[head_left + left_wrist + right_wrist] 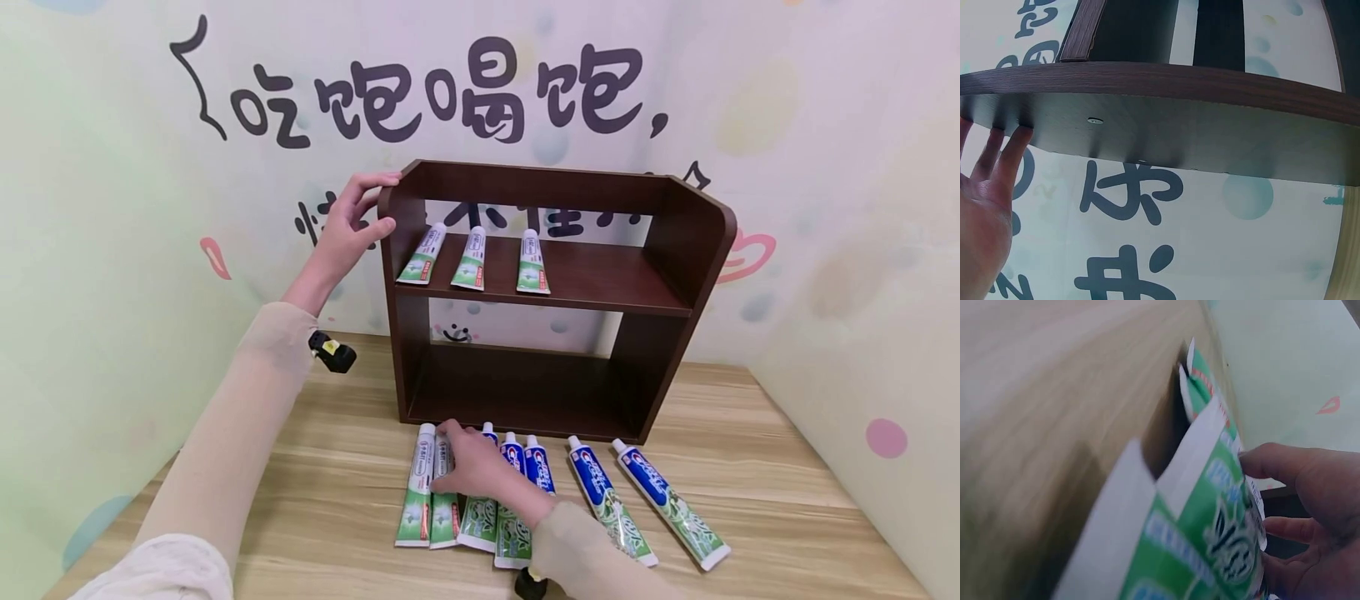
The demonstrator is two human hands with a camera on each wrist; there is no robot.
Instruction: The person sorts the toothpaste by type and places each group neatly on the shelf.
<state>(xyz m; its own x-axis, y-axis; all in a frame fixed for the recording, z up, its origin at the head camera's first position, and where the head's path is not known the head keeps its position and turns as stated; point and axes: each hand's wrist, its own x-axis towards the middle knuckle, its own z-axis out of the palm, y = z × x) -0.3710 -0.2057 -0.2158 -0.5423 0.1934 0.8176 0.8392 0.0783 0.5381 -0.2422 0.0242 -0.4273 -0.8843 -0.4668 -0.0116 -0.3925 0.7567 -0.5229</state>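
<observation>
My left hand (348, 229) rests against the upper left side panel of a dark brown wooden shelf (540, 182). Its straight fingers (1013, 156) touch the panel's outer face in the left wrist view. Over the front row of tubes, my right hand (480, 462) has its thumb and fingers around a white-and-green toothpaste tube (445, 521), which still lies on the table. A matching tube (414, 508) lies at its left. Blue-and-green toothpaste tubes (513, 533) lie partly under the right hand and wrist. In the right wrist view, the hand (1310, 506) is beside the tubes' flat ends.
Three white-and-green tubes (468, 258) lean in a row on the shelf's upper tier. Two more blue-and-green tubes (611, 504) lie slanted at the right on the wood-grain table (795, 500). A printed backdrop (847, 167) stands behind and beside the shelf.
</observation>
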